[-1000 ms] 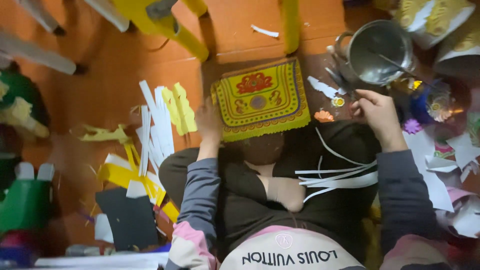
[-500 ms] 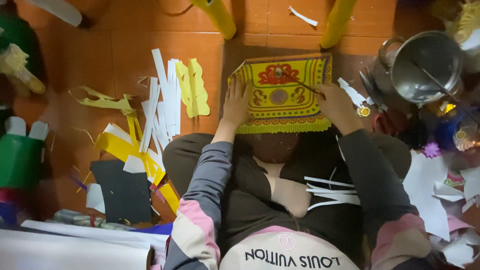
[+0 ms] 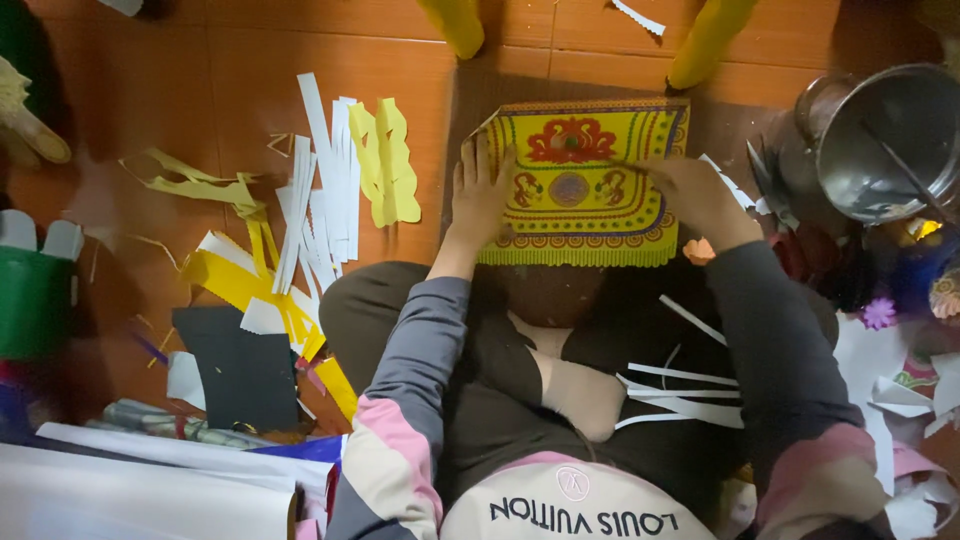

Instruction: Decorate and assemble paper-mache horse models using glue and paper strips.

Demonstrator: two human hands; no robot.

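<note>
Head view: a yellow decorated paper panel (image 3: 580, 185) lies on the orange tiled floor (image 3: 230, 60), just beyond the person's crossed legs, slightly above the centre of the frame. It is roughly rectangular, bright yellow, with a red ornamental motif near its far edge, a small round purple medallion in the middle flanked by two red figures, a patterned band along the sides and a fringed yellow strip along the near edge.

The left hand (image 3: 480, 195) lies flat and open, fingers spread, on the panel's 9 o'clock edge, gripping nothing. The right hand (image 3: 695, 195) rests on the 3 o'clock edge with fingers curled down onto the paper; whether it pinches anything cannot be told.

At 9 o'clock from the panel, white paper strips (image 3: 320, 190) and yellow wavy cut-outs (image 3: 385, 160) lie side by side on the floor. At 3 o'clock stands a metal pot (image 3: 885, 140). More white strips (image 3: 680, 400) lie across the person's lap at 6 o'clock. A black sheet (image 3: 240, 370) lies at 8 o'clock.
</note>
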